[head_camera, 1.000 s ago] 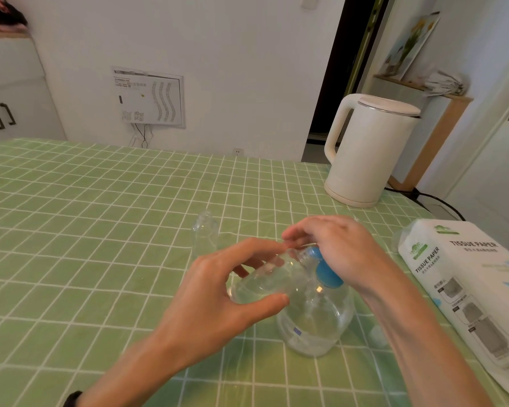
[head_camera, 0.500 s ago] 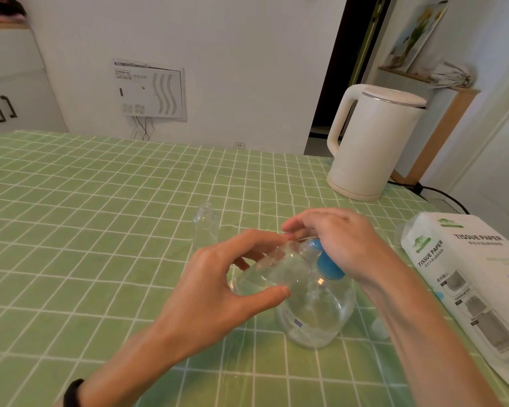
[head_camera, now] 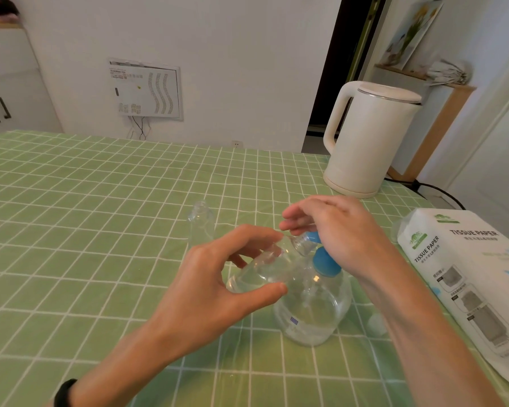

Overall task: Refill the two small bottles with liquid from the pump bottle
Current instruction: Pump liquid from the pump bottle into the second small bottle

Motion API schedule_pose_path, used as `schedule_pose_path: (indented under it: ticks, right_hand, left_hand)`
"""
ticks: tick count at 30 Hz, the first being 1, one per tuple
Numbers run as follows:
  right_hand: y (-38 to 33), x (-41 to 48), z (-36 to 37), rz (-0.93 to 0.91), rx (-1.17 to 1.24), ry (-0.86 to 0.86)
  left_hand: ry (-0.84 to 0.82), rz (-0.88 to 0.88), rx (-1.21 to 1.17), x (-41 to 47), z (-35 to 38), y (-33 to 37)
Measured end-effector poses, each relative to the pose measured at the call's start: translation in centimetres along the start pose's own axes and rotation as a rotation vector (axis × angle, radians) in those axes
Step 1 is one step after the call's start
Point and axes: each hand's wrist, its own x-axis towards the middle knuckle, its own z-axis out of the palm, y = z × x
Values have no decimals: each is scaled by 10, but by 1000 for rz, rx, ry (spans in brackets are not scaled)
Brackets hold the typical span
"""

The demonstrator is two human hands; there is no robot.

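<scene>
Atop one pump bottle (head_camera: 312,312), right hand (head_camera: 335,230) presses (left hand (head_camera: 215,283) grips one small bottle (head_camera: 265,268)).

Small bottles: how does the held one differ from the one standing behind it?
Pose: the held small bottle is tilted, its mouth by the nozzle of the pump bottle; the standing small bottle is upright on the tablecloth.
Support: the left hand grips the held one; nothing touches the standing one.
Contents: the held one shows liquid pooled low; the standing one looks empty.
Both are clear and uncapped.
</scene>
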Motion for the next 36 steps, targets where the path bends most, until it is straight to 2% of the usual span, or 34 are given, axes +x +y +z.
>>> schedule_pose_path:
  ticks: [7,16,26,33,36]
  right_hand:
    - [0,-4,0,66,-24,-94]
    - [0,-1,-1,-43,27,47]
    - [-3,-5,0,50,-2,-87]
    - [0,-3,0,-81,4,47]
    - [-2,-3,-1,-93,-21,34]
  left_hand:
    - [-20,-25,18,-1,-1,1]
    - [-8,-19,-11,0,0,1]
    - [-27,-32,2,0,-1,0]
    - [-5,-9,-8,1,0,0]
    - [-1,-8,-10,1,-1,1]
